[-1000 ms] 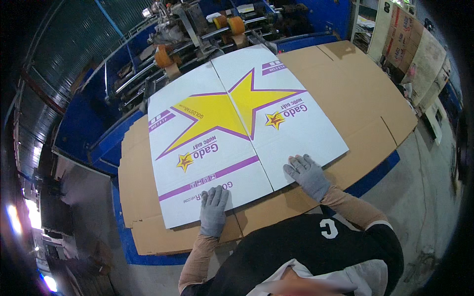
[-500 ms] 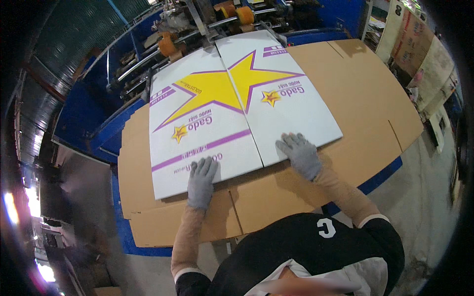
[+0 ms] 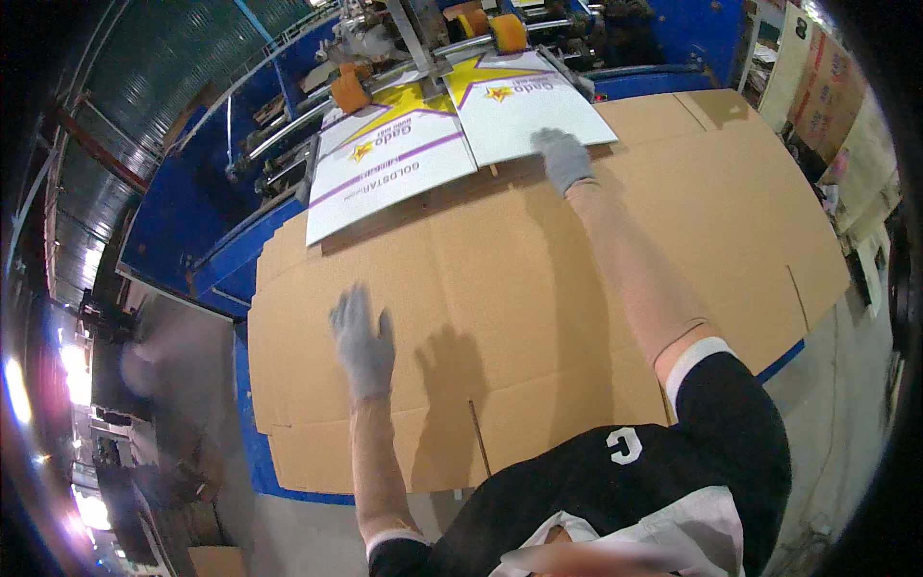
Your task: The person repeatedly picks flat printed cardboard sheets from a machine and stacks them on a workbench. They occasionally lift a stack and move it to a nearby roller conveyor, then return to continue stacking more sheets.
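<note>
White sheet point(image 3: 423, 163), corrugated, printed w/ yellow star + purple bands, lies flat at far side of the brown cardboard point(image 3: 510, 298), its far end in under the machine point(image 3: 173, 221). R grip point(image 3: 560, 157), gloved grey: open, fingers extended fwd, tips at near edge of sheet's R panel; firmness of contact can't tell. L grip point(image 3: 363, 341), also gloved: open, fingers up, thumb apart, raised over brown cardboard w/ its shadow to the R; sheet is fwd of it, well apart. Orient.: print inverted as seen by wearer; seam betw. the 2 panels runs away from wearer, slightly L; near edge slants, L corner nearer, R corner farther. Visible part wider than deep, but far end hidden, so true long axis can't tell. Surroundings: orange roller point(image 3: 350, 92) by sheet's L far side, second orange roller point(image 3: 509, 35) farther back to R, both on metal shafts; upright metal bar point(image 3: 409, 38) comes down nr seam, blocking view of part of star. Brown cardboard spreads wide under both forearms, slit nr its front edge; blue base point(image 3: 258, 466) shows past its L side. Far R: upright cardboard piece point(image 3: 829, 87), approx. beyond the stack's corner.
</note>
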The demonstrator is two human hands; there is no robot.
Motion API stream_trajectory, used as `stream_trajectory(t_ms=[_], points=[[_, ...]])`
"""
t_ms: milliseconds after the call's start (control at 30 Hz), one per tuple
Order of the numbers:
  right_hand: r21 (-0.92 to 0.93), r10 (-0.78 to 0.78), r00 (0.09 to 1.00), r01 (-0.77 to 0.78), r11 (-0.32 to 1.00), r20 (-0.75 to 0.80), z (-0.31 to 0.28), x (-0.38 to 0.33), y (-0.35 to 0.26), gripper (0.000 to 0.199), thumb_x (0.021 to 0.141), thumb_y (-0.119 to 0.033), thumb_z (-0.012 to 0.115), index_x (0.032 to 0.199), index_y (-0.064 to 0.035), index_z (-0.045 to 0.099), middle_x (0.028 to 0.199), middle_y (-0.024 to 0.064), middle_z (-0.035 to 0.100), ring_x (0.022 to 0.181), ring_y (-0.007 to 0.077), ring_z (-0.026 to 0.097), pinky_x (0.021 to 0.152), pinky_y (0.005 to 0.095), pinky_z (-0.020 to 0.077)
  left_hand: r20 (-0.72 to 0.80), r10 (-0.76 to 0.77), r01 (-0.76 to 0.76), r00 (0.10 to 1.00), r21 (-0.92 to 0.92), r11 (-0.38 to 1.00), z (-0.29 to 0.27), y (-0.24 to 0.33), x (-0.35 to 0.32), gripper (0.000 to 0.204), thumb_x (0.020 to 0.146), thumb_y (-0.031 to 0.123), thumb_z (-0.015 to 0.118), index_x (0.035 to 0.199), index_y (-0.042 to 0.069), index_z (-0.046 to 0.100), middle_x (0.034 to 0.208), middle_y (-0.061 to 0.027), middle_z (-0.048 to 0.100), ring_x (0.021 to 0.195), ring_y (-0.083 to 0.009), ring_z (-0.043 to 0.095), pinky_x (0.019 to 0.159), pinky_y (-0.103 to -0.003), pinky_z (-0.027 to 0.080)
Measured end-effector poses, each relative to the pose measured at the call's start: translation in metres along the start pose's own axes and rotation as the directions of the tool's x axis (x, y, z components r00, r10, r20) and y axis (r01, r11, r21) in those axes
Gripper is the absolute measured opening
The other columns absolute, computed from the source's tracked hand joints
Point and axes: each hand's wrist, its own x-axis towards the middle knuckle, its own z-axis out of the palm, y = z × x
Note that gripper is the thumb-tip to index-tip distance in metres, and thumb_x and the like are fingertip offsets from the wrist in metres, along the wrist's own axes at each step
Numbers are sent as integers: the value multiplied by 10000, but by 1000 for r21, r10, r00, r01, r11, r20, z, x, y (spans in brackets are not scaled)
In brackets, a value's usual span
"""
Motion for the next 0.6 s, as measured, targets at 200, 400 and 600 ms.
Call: stream_trajectory(t_ms=[200, 400, 600], points=[[-86, 288, 957, -289, 953, -22, -74, -135, 45, 347, 846, -66, 449, 1156, -76, 606, 1223, 158, 597, 1128, 340, 561, 993, 414, 427, -103, -931, 926, 349, -115, 360, -118, -22, -227, 578, 880, 197, 614, 1334, -96, 407, 1323, -259, 489, 1187, -356, 511, 1003, -412, 417], [39, 169, 983, -172, 984, 75, -128, -172, 38, 273, 870, -106, 493, 1111, -50, 610, 1198, 181, 601, 1121, 359, 557, 960, 426, 456, -124, -986, 852, 113, -499, 161, -125, -8, -229, 666, 870, 241, 615, 1367, -109, 343, 1315, -267, 480, 1103, -338, 551, 905, -379, 474], [291, 127, 991, -136, 947, 50, -182, -182, -8, 208, 860, -97, 562, 1049, -48, 635, 1167, 175, 617, 1134, 352, 550, 966, 427, 451, 34, -996, 176, -87, -983, -49, -134, -39, -206, 538, 858, 231, 621, 1294, -40, 460, 1249, -181, 525, 1077, -311, 534, 887, -417, 466]])
